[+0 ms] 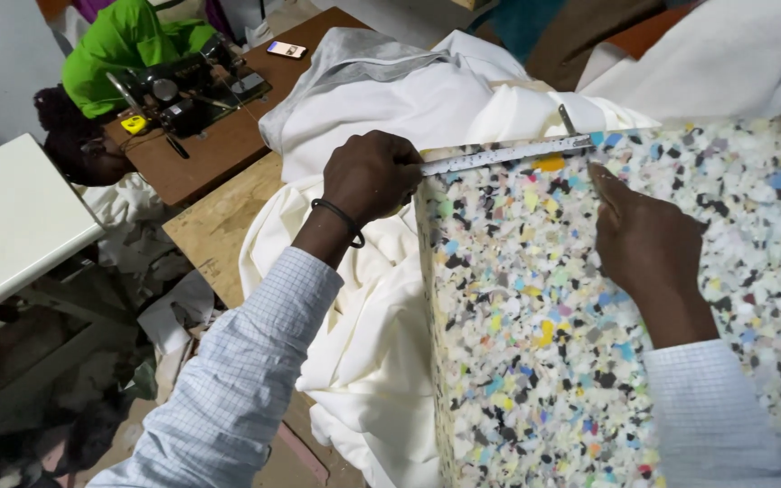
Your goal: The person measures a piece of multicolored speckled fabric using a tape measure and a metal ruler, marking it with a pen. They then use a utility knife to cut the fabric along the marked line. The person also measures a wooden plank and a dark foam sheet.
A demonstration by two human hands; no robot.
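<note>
Carefully, the measuring tape should be kept taut along the upper edge of the speckled foam block, which lies on white cloth. Its end is pinched in the closed left hand; the right hand presses it flat with extended fingers.

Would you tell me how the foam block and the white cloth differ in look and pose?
The foam block is speckled in many colours; the white cloth is plain cream. The block keeps flat faces and a straight edge; the cloth lies rumpled in folds. The tape measure runs along the block, not the cloth. Both rest on the wooden table.
</note>
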